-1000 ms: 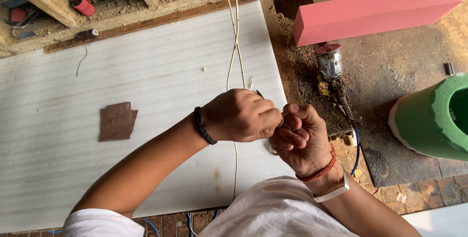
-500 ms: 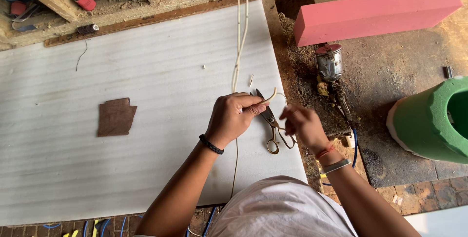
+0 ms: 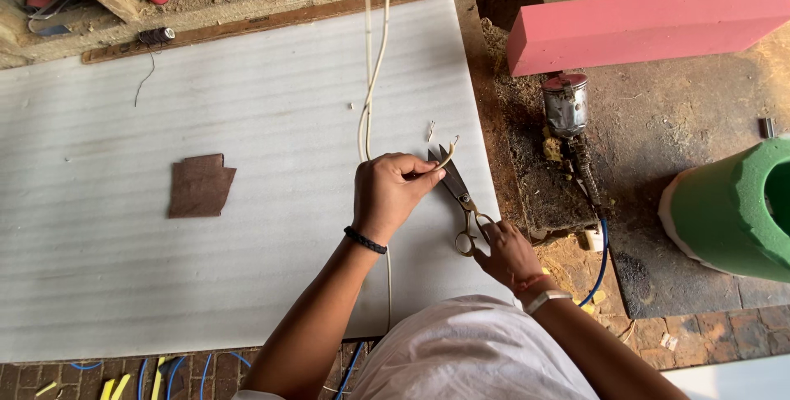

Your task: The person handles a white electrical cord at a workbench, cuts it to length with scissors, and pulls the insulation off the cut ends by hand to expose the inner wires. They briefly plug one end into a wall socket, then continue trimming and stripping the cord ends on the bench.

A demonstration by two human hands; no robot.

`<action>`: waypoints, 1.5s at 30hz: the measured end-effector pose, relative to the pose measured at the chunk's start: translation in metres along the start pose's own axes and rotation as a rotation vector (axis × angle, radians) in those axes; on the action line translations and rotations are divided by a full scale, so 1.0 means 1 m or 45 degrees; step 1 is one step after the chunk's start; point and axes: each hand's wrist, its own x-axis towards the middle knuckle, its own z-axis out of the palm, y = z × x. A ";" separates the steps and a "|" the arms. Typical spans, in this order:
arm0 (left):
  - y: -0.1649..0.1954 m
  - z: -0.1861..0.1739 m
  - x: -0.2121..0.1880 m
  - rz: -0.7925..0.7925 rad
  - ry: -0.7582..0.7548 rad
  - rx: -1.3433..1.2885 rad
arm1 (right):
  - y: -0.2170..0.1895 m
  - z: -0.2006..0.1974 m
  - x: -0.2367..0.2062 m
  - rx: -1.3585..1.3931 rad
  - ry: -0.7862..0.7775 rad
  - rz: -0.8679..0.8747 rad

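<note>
A large white ribbed foam sheet covers most of the view from above, lying flat on a sawdust-strewn work floor. To its right, well apart from the hands, lie a long pink foam block and, lower at the right edge, a green foam cylinder standing with its hollow facing up. Between them sits a small metal can on dark debris. A brown scrap of material lies flat on the left half of the sheet.

A thin white cord runs down from the top edge across the sheet toward the person. The left hand, wearing a dark band at the wrist, is curled into a closed fist around this cord — its thumb and forefinger pinch the cord's short free end, which curves up and to the right just past the fingertips.

Brass-coloured scissors lie on the sheet near its right edge, blades pointing up toward the cord's end and just beside the left fingertips. The right hand, with a red thread and a pale band at the wrist, rests on the scissor handles — its fingers are bent over the loops, though whether they pass through them cannot be told.
</note>
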 end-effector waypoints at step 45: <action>0.001 -0.029 0.002 0.672 0.103 -0.238 | -0.068 -0.210 -0.073 0.365 0.358 -0.524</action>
